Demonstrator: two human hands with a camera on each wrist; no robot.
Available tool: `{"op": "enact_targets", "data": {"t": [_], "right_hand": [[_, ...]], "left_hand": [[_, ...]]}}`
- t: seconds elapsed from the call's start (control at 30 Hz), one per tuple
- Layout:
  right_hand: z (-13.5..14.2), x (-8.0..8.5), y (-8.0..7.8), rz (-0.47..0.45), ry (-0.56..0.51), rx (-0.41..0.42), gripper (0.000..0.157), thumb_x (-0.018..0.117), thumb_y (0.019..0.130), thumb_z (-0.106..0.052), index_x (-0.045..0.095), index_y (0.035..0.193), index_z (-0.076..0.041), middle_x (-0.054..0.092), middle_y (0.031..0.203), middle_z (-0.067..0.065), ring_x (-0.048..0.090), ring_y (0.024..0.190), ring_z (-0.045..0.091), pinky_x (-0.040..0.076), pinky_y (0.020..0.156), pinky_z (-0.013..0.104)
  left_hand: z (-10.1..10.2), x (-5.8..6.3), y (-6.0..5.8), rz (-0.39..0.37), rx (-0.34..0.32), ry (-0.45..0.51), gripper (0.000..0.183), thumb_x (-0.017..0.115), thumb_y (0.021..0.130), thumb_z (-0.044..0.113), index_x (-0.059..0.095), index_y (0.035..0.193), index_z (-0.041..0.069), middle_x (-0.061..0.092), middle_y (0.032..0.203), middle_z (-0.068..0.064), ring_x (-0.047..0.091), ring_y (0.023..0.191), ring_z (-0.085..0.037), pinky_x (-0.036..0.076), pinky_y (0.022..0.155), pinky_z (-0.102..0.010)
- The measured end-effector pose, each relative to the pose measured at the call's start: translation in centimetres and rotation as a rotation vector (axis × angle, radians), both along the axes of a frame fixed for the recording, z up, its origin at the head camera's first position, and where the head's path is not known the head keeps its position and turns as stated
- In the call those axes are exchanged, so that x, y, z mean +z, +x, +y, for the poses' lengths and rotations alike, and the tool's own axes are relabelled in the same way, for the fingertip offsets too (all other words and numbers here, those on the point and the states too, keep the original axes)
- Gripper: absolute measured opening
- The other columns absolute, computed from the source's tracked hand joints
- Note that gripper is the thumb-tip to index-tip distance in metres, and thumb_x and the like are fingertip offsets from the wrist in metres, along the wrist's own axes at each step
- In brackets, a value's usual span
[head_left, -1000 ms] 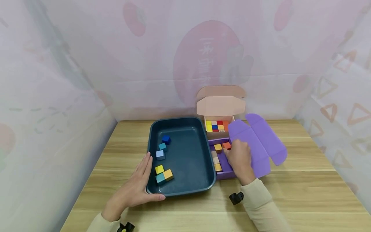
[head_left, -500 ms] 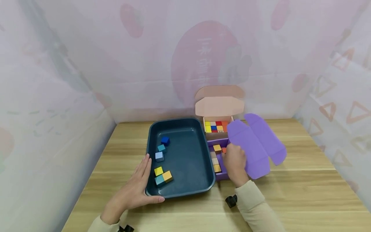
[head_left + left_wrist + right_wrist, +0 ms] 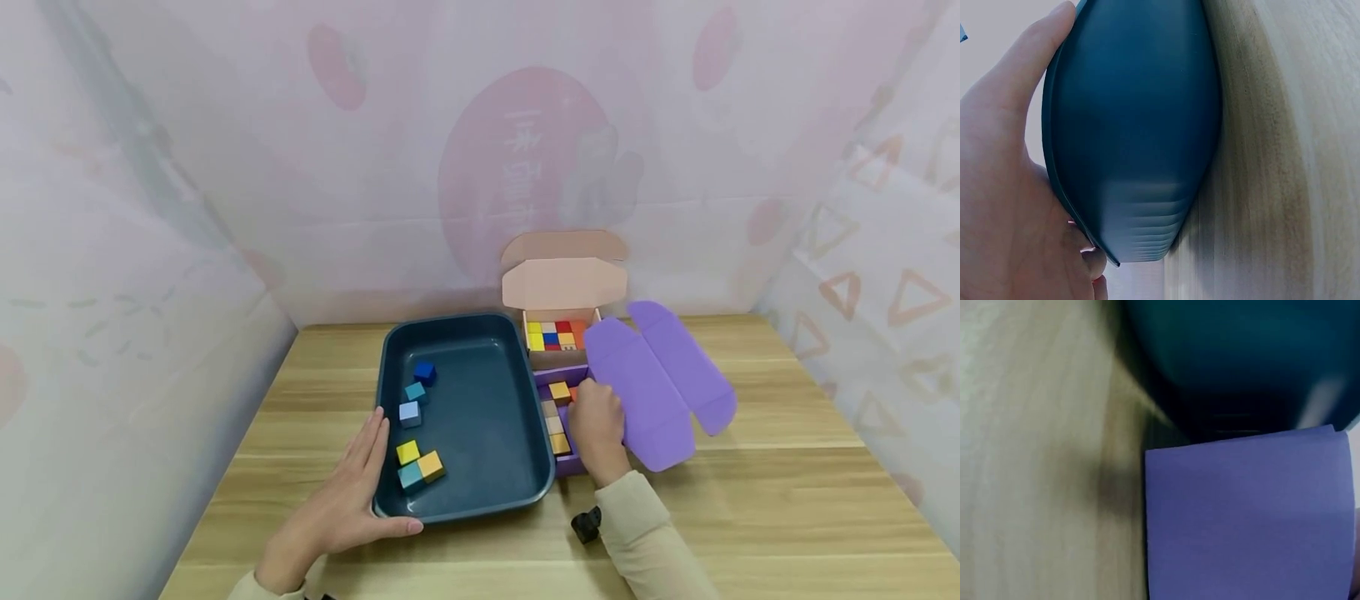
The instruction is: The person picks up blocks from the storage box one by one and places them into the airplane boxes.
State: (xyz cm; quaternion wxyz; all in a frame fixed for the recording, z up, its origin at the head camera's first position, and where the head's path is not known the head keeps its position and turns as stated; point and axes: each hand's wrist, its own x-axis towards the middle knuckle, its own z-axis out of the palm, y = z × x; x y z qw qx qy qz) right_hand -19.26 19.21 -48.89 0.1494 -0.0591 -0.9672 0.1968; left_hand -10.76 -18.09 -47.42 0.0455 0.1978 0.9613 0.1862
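My left hand (image 3: 341, 492) rests against the near left corner of a dark teal tray (image 3: 491, 500), fingers straight along its left rim and thumb along the front rim. Several cubes lie in the tray: a dark blue cube (image 3: 424, 372), a pale blue cube (image 3: 409, 414), a yellow cube (image 3: 408, 452), an orange-yellow cube (image 3: 431, 467) and two teal ones. To the right, my right hand (image 3: 597, 423) reaches down into a purple box (image 3: 573, 465) with bent fingers. Its fingertips are hidden, so whether it holds a cube cannot be seen. Wooden cubes (image 3: 553, 426) line the box's left side.
Behind the purple box stands a pale pink box (image 3: 558, 359), lid up, filled with coloured cubes. The purple lid (image 3: 645, 392) lies folded out to the right. All stand on a wooden table (image 3: 787, 500) with printed cloth walls around it.
My right hand has moved slightly left and towards me inside the purple box, covering most of the red-orange cube there. The left hand stays on the tray. The head view has tilted slightly.
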Motion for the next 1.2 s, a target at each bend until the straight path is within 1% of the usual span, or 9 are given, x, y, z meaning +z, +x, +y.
{"op": "enact_targets", "data": {"t": [0.1,0.23,0.47,0.67,0.77,0.87,0.97,1.1,1.2], "right_hand": [[0.1,0.1,-0.3,0.007,-0.038,0.002,0.02,0.068,0.091,0.003,0.068,0.072,0.005,0.071,0.071,0.022,0.073,0.067,0.037,0.064,0.061,0.049],[0.1,0.2,-0.9,-0.008,-0.069,0.013,0.017,0.066,0.093,0.004,0.07,0.076,0.007,0.072,0.074,0.023,0.073,0.067,0.035,0.064,0.061,0.048],[0.3,0.6,-1.2,-0.078,-0.104,0.045,0.013,0.076,0.091,-0.001,0.074,0.091,0.012,0.077,0.089,0.026,0.075,0.072,0.033,0.066,0.066,0.046],[0.4,2.7,-1.2,-0.081,-0.077,0.119,0.017,0.084,0.088,-0.006,0.073,0.084,0.008,0.073,0.075,0.019,0.065,0.06,0.023,0.059,0.055,0.036],[0.0,4.5,-1.3,-0.077,-0.065,0.194,0.018,0.086,0.086,-0.008,0.075,0.09,0.006,0.075,0.079,0.018,0.069,0.064,0.024,0.061,0.058,0.037],[-0.7,6.4,-1.4,-0.109,-0.103,0.308,0.027,0.086,0.087,-0.007,0.077,0.11,0.005,0.08,0.1,0.021,0.076,0.08,0.028,0.068,0.073,0.042],[-1.6,8.2,-1.2,-0.177,-0.155,0.446,0.034,0.083,0.09,-0.007,0.075,0.121,0.005,0.079,0.115,0.022,0.078,0.095,0.029,0.067,0.084,0.044],[-3.1,9.7,-0.8,-0.25,-0.165,0.628,0.038,0.082,0.092,-0.011,0.073,0.127,0.003,0.077,0.121,0.019,0.077,0.105,0.029,0.066,0.09,0.042],[-4.5,10.1,-0.4,-0.294,-0.142,0.738,0.04,0.082,0.093,-0.013,0.073,0.13,-0.001,0.077,0.124,0.016,0.077,0.11,0.028,0.065,0.093,0.041]], "left_hand": [[0.0,0.0,0.0,0.0,0.0,0.007,0.145,0.074,0.072,0.085,0.004,0.17,0.005,-0.005,0.18,-0.015,0.009,0.166,-0.04,0.023,0.128,-0.07],[0.0,0.1,-0.1,0.006,-0.002,0.014,0.144,0.077,0.072,0.082,0.004,0.17,0.005,-0.006,0.18,-0.014,0.008,0.166,-0.039,0.023,0.128,-0.07],[-0.1,0.1,-0.2,0.005,0.003,0.011,0.144,0.075,0.072,0.084,0.004,0.17,0.005,-0.004,0.18,-0.015,0.009,0.166,-0.039,0.022,0.128,-0.07],[0.0,0.3,-0.3,-0.002,-0.001,0.02,0.145,0.076,0.072,0.084,0.003,0.17,0.005,-0.006,0.18,-0.014,0.007,0.166,-0.039,0.021,0.128,-0.07],[0.1,0.4,-0.4,0.0,-0.001,0.013,0.145,0.075,0.072,0.084,0.003,0.17,0.005,-0.006,0.18,-0.014,0.007,0.166,-0.039,0.021,0.129,-0.069],[0.2,0.4,-0.4,-0.001,0.0,0.005,0.145,0.075,0.072,0.085,0.004,0.17,0.005,-0.006,0.18,-0.014,0.007,0.166,-0.038,0.021,0.129,-0.068],[0.2,0.5,-0.5,-0.003,-0.002,0.004,0.146,0.075,0.071,0.085,0.004,0.17,0.005,-0.005,0.18,-0.014,0.008,0.166,-0.038,0.021,0.129,-0.068],[0.3,0.5,-0.4,-0.003,-0.005,0.002,0.146,0.073,0.071,0.087,0.004,0.17,0.005,-0.005,0.18,-0.014,0.008,0.166,-0.038,0.021,0.13,-0.067],[0.2,0.4,-0.4,-0.001,-0.003,-0.005,0.146,0.072,0.071,0.088,0.004,0.17,0.006,-0.005,0.18,-0.014,0.009,0.166,-0.038,0.021,0.13,-0.067]]}}
